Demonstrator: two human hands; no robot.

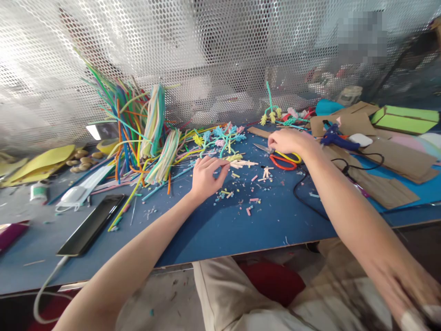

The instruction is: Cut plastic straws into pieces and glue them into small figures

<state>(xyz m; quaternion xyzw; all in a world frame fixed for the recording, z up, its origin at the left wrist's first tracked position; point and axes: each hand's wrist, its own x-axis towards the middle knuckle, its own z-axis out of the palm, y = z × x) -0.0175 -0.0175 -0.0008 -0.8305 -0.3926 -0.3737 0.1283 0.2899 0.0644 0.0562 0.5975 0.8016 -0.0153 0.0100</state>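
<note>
My left hand (208, 177) hovers over the middle of the blue table, thumb and forefinger closed in a pinch. What it pinches is too small to make out; a thin pale line runs leftward from behind it. Just past its fingertips lies a small pile of pale pink and yellow pipe cleaner pieces (243, 162). My right hand (287, 140) is closed over the pivot of a pair of scissors (283, 164) with red and yellow handles, blades pointing left. Behind the hands lie blue, yellow and pink shaped pipe cleaner pieces (227, 135).
Bundles of pipe cleaners (151, 122) stand and lie at the left, near a phone (91, 225) on a cable and a face mask (84, 186). At the right are a blue glue gun (339, 138), its black cord and cardboard pieces (392, 156). A perforated metal screen (220, 55) rises behind.
</note>
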